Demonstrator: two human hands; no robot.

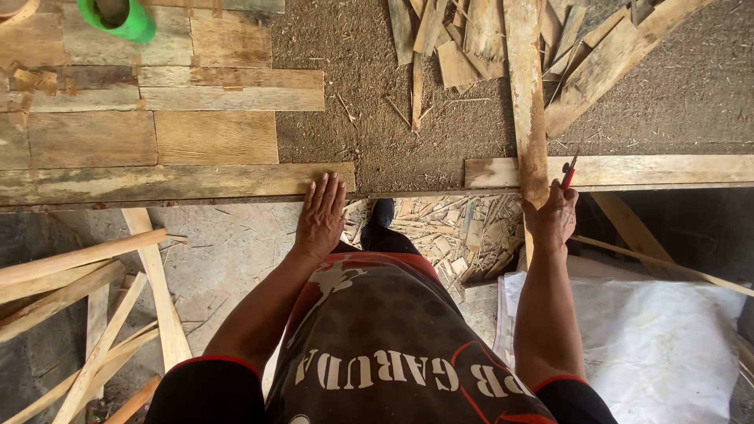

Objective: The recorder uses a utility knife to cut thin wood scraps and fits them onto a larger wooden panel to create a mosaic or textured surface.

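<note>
Plank: a long weathered plank (157, 182) lies along the near edge of the table (377, 118), left of the middle; its right end stops at the left hand.
Slats: loose wooden slats (86, 314) lie crossed on the floor at lower left, below the table edge.
Green cup: a green cup (118, 17) stands at the top left on a patchwork of flat boards (157, 94).
Left hand: the left hand (320, 213) lies flat, palm down, fingers spread and straight, on the right end of the plank; its grip closes on nothing.
Offcuts: splinters and offcuts (448, 232) are heaped on the floor between the two arms.
Upright board: a narrow board (528, 94) runs away from the person, crossing a second edge board (652, 169) that lies to the right.
Right hand: the right hand (552, 216) rests at the near end of the narrow board, fingers curled around a red pencil (568, 174) that points up.
White sheet: a white sheet (652, 338) lies on the floor at lower right.
</note>
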